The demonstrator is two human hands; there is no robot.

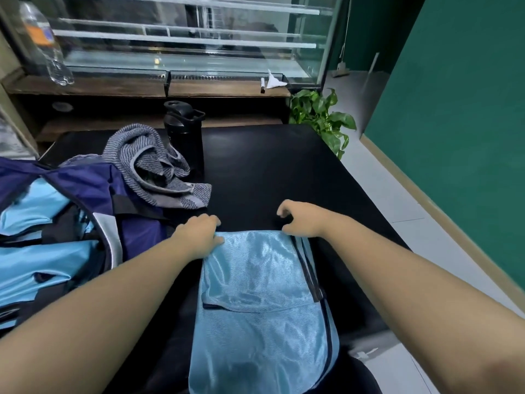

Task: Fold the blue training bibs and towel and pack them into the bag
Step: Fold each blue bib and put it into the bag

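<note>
A light blue training bib (pixel 264 302) with dark trim lies flat on the black table (pixel 284 172), hanging over the near edge. My left hand (pixel 199 231) rests on its far left corner, fingers pressed on the fabric. My right hand (pixel 304 217) pinches the far right corner, fingers curled. To the left stands the open navy bag (pixel 93 189), with more light blue bibs (pixel 37 260) inside it. A crumpled grey striped towel (pixel 159 166) lies behind the bag.
A black shaker bottle (pixel 184 132) stands beside the towel. Behind the table is a glass display case with a plastic water bottle (pixel 42 44), a marker (pixel 262 85) and crumpled paper on its ledge. A green plant (pixel 324 115) sits right of the table, by the green wall.
</note>
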